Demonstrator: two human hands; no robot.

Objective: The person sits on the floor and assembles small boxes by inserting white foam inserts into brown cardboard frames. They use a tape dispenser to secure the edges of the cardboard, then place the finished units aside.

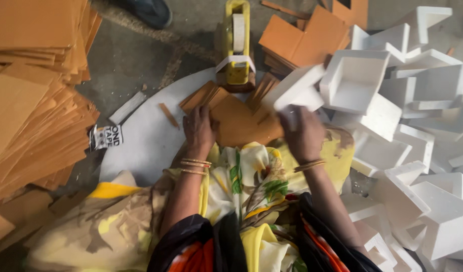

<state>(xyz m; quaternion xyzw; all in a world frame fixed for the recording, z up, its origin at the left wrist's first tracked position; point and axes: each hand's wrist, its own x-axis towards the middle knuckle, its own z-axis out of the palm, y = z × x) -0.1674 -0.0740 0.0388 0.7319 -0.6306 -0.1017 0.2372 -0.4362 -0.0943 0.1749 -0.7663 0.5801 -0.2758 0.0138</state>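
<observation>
the left hand (pixel 200 130) lies flat, fingers spread, pressing down on the left edge of a brown cardboard box blank (pixel 244 123) that rests on a round white board (pixel 141 143) just ahead of the person's lap. the right hand (pixel 303 135) is closed round a white foam corner piece (pixel 298 90), fingers curled over its lower edge, holding it at the right edge of the blank, about 3 o'clock from the left hand. at 12 o'clock from the blank stands a yellow tape dispenser (pixel 236 45) with a white strip of tape hanging across its front. a big heap of white foam pieces (pixel 422 126) fills the side from 1 to 5 o'clock. stacks of flat brown cardboard sheets (pixel 35 90) spread from 8 to 11 o'clock, and a smaller stack of folded cardboard (pixel 307 38) lies at 1 o'clock beside the dispenser. a dark shoe (pixel 150 11) shows at 11 o'clock, well apart. gold bangles (pixel 195 165) circle the left wrist.
</observation>
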